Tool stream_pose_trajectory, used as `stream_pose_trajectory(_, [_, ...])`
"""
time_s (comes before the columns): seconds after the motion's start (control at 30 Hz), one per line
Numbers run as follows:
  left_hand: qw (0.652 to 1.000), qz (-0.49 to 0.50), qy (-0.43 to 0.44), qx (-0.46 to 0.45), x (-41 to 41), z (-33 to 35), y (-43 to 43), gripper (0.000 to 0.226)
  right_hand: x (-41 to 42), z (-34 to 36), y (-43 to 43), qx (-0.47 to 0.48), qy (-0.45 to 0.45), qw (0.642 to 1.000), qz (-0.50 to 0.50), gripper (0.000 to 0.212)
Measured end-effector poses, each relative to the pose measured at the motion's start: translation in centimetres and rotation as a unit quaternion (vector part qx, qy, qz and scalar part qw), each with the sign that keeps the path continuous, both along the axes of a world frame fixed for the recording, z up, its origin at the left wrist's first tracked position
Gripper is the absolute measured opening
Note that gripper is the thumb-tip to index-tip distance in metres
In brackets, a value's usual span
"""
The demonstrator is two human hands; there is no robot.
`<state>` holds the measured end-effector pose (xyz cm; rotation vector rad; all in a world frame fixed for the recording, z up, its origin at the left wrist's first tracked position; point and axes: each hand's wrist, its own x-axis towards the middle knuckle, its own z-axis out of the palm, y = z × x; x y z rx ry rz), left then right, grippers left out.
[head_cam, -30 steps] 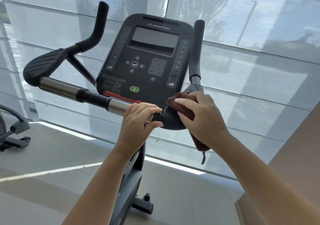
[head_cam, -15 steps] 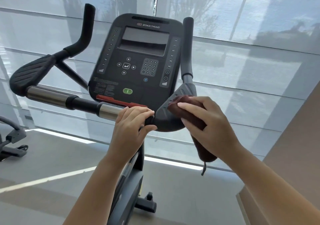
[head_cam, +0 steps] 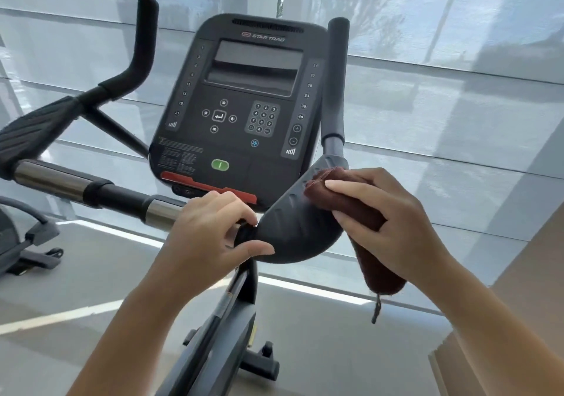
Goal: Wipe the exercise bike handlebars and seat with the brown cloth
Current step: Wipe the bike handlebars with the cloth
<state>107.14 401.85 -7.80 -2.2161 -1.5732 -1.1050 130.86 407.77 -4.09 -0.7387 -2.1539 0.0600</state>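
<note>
Your left hand [head_cam: 207, 237] curls round the handlebar [head_cam: 122, 194], your right hand [head_cam: 393, 231] clutches the brown cloth [head_cam: 345, 200]; bunched, it may miss patches.

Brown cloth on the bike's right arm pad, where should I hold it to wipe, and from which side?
Grip the brown cloth by its bunched upper wad, from above and the right, as the right hand does. It lies folded thick against the sloped arm pad, so fingers can curl over it. The loose tail hanging beside the pad looks limp and likely gives no pressure.
</note>
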Motion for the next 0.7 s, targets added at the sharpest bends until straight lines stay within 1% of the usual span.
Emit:
stream_pose_trajectory(0.1, [0.999,-0.024,0.001,-0.034,0.2,1.8,1.1,0.049,0.6,0.8,3.1,0.002,0.061,0.998,-0.006,0.036])
stream_pose_trajectory(0.17, [0.998,-0.041,0.008,-0.036,0.6,3.4,2.6,0.052,0.5,0.8,5.3,-0.006,0.065,0.998,-0.008,0.038])
stream_pose_trajectory(0.23, [0.997,-0.056,0.037,-0.035,1.2,5.1,4.7,0.055,0.2,0.4,7.0,-0.021,0.073,0.997,0.010,0.039])
stream_pose_trajectory(0.3, [0.995,-0.076,0.037,-0.059,2.1,6.4,6.8,0.054,-0.2,0.0,8.4,-0.022,0.095,0.995,0.027,0.037])
stream_pose_trajectory(0.47, [0.986,-0.102,0.028,-0.131,3.6,7.1,11.7,0.051,-0.2,0.7,12.4,0.032,0.124,0.992,0.010,0.037])
stream_pose_trajectory(0.57, [0.973,-0.123,-0.037,-0.192,3.9,7.2,13.6,0.054,-0.6,2.9,15.4,0.048,0.171,0.984,0.001,0.037])
stream_pose_trajectory(0.63, [0.959,-0.133,-0.097,-0.231,4.1,7.3,14.6,0.061,-1.2,5.2,17.7,0.070,0.196,0.978,-0.005,0.038])
stream_pose_trajectory(0.7, [0.952,-0.139,-0.120,-0.245,4.1,7.5,15.3,0.070,-2.3,7.9,20.3,0.094,0.200,0.975,-0.008,0.037])
